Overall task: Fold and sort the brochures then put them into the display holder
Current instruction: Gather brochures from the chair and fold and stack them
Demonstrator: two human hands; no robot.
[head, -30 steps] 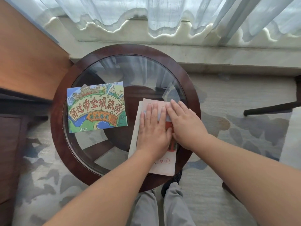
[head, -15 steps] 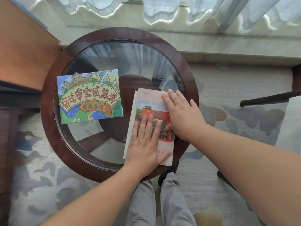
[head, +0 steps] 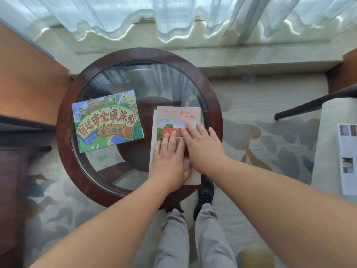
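Glass tabletop (head: 146,82) mid-frame: we're creasing the folded brochure (head: 173,115), left hand (head: 170,161) and right hand (head: 202,146) pressing flat; next, probably sort it beside the cartoon brochure (head: 107,120).

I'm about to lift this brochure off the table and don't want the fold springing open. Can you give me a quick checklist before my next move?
1. Hands pressing the folded brochure: ok. The left hand and right hand lie flat on it, fingers straight.
2. Layers flush: not ok. An under-layer peeks out along its left edge.
3. Supported by the round table: ok. The near end rests on the wooden rim.
4. The illustrated brochure out of the way: ok. It lies apart, to the left on the glass.
5. A display holder ready: cannot tell. None is in view.
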